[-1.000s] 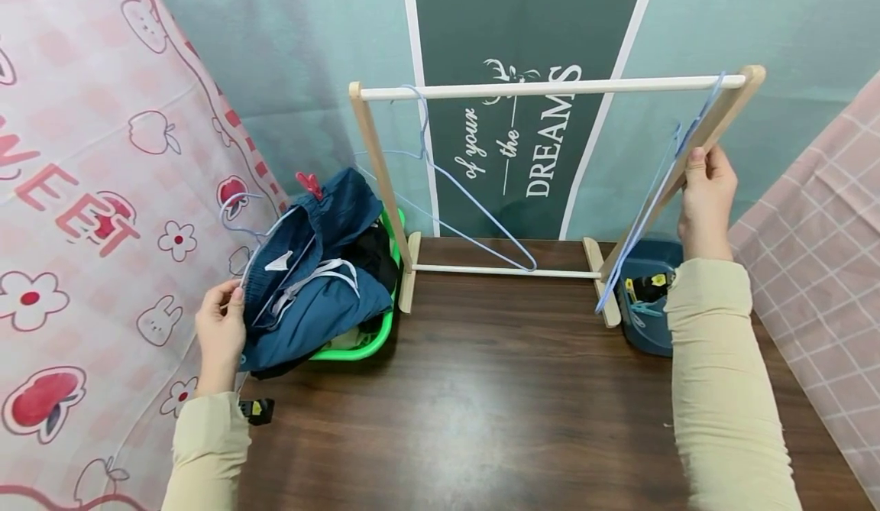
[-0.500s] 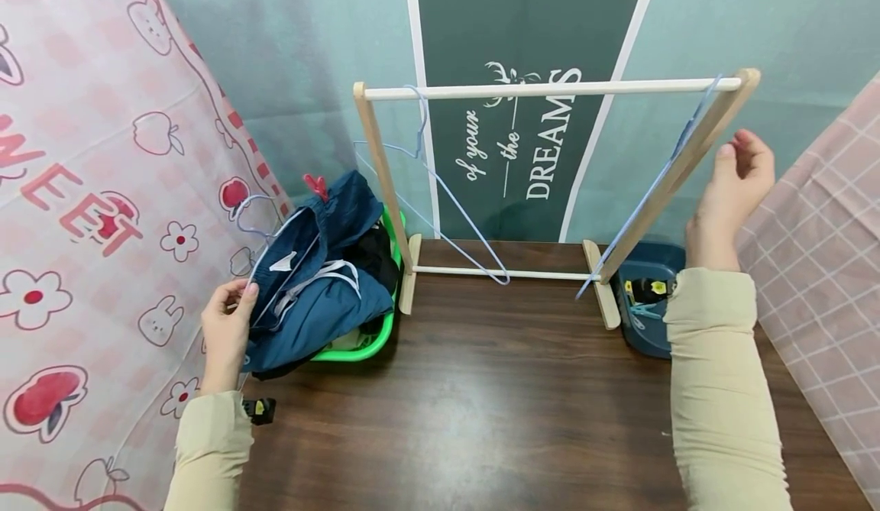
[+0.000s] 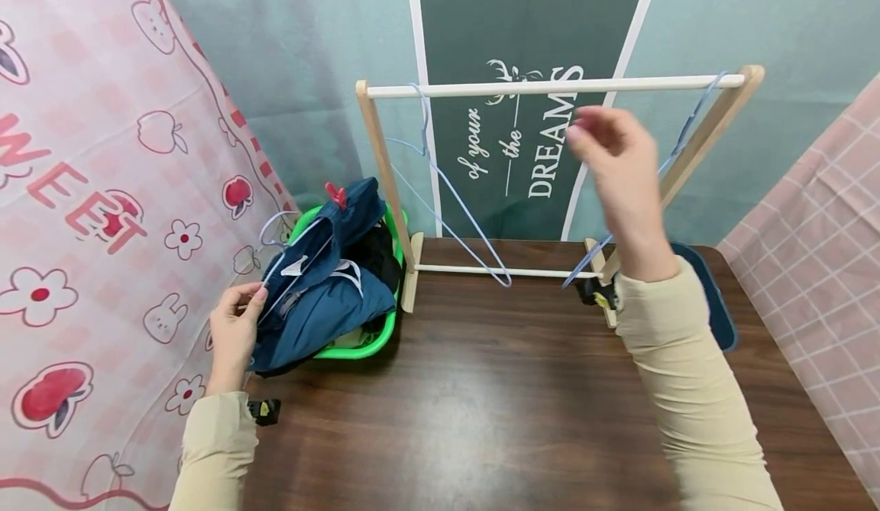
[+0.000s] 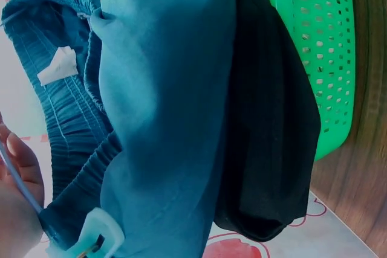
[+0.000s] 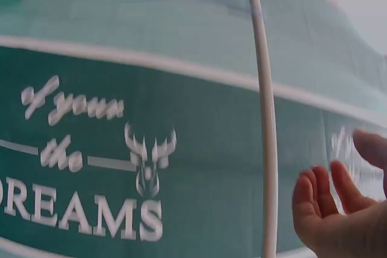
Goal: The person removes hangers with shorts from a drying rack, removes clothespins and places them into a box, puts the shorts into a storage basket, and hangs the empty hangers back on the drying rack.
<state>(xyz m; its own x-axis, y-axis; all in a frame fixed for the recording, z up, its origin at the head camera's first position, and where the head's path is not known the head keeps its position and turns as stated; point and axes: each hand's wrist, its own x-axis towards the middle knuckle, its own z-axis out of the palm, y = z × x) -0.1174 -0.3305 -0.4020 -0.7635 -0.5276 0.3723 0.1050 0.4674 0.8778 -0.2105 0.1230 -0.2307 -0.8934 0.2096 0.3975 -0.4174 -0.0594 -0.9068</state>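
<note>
My left hand [image 3: 237,331] pinches a light-blue wire hanger [image 4: 22,184] at its side. From it hang blue drawstring pants [image 3: 347,305] with a gathered waistband and a white label [image 4: 59,66]. A red clip [image 3: 336,195] sits on the far side of the waistband, and a pale teal clip [image 4: 100,229] shows on the near side in the left wrist view. The right hand [image 3: 622,182] is in mid-air before the clothes rack, fingers loosely bent and holding nothing. Two other blue hangers hang on the rack's white top rail [image 3: 495,89], one [image 3: 459,205] left, one [image 3: 690,123] far right.
A green basket [image 3: 357,353] of dark clothes stands at the left, partly under the pants. The rack's wooden right post [image 3: 715,133] rises beside a dark blue tray [image 3: 718,305], partly hidden by my right arm. Patterned cloths hang left, back and right of the brown tabletop [image 3: 461,389].
My right hand has let go at the rack's right post and swung left across the rack. The left hand has shifted slightly right with the hanger and pants.
</note>
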